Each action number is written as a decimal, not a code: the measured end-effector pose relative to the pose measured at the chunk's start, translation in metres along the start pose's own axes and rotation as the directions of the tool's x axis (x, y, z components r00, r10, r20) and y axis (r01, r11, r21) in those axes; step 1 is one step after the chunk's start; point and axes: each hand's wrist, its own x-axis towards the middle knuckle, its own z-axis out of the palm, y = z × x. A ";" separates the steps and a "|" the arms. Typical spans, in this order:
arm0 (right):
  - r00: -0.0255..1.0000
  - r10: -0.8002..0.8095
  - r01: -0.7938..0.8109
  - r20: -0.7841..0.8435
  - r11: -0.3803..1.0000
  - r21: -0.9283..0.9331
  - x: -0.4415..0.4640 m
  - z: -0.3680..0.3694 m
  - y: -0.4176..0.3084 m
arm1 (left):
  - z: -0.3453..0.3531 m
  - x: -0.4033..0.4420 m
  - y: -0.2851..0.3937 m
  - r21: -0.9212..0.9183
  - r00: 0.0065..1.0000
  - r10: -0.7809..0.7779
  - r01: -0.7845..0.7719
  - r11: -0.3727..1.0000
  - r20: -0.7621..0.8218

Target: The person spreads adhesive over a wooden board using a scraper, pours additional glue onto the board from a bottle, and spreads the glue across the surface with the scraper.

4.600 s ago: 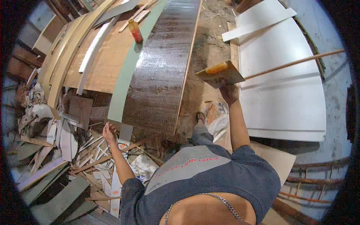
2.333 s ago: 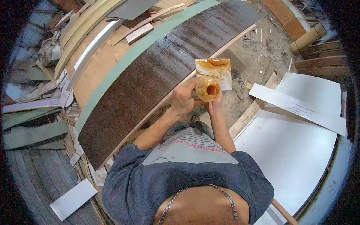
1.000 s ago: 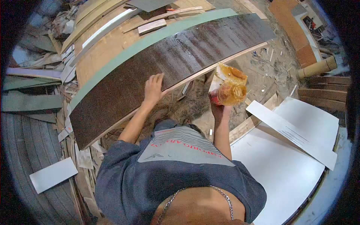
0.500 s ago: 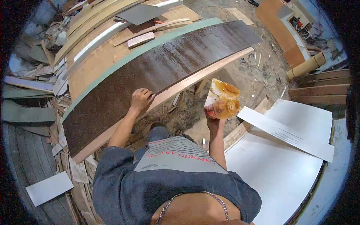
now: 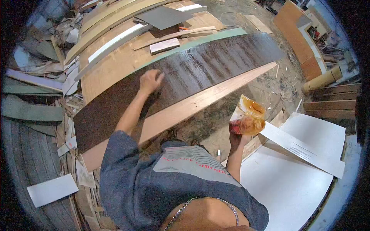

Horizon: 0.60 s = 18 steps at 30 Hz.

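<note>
My left hand [image 5: 150, 81] is over the dark brown board [image 5: 185, 71], its fingers curled. Whatever it may grip is hidden beneath the fingers. A wet, shiny, streaked coating covers the board's far right part, while the near left part looks dull. My right hand [image 5: 236, 139] grips the lower side of a cut-open container [image 5: 248, 117] smeared with amber, glue-like stuff, held off the board's near side. Along the board's near edge runs a pale wooden face [image 5: 200, 101]. A green strip [image 5: 216, 37] shows along the far edge.
Beyond the board lies a plywood sheet [image 5: 102, 79] with a small wood block [image 5: 164, 46], strips and a grey panel [image 5: 163, 17]. White panels [image 5: 285, 177] lie at my right. Offcuts litter the left side, near a small white board [image 5: 52, 190]. A cardboard tube [image 5: 323, 78] lies far right.
My left hand has moved from the board's near edge across toward its far edge. The container in my right hand sits farther right and lower in view. The view itself has shifted slightly.
</note>
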 end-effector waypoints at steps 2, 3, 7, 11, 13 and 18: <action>0.980 -0.060 0.060 -0.188 0.998 -0.006 -0.006 0.024 0.007 | 0.023 0.052 -0.047 0.006 0.992 -0.123 0.123 0.992 -0.016; 0.978 -0.075 0.075 -0.192 0.997 -0.006 -0.006 0.024 0.011 | 0.037 0.075 -0.073 -0.005 0.989 -0.149 0.149 0.989 0.011; 0.984 -0.132 0.125 -0.119 0.990 -0.064 -0.006 0.034 0.027 | 0.088 0.140 -0.126 -0.079 0.939 -0.228 0.256 0.963 0.257; 0.978 -0.200 0.201 0.068 0.980 -0.011 -0.018 0.055 0.034 | 0.119 0.172 -0.141 -0.121 0.866 -0.064 0.142 0.982 0.497; 0.972 -0.232 0.231 0.029 0.973 0.026 -0.019 0.047 0.040 | 0.124 0.180 -0.148 -0.119 0.827 -0.041 0.130 0.984 0.561; 0.958 -0.254 0.264 -0.136 0.962 0.066 -0.022 0.043 0.047 | 0.124 0.181 -0.153 -0.217 0.934 -0.030 0.114 0.969 0.356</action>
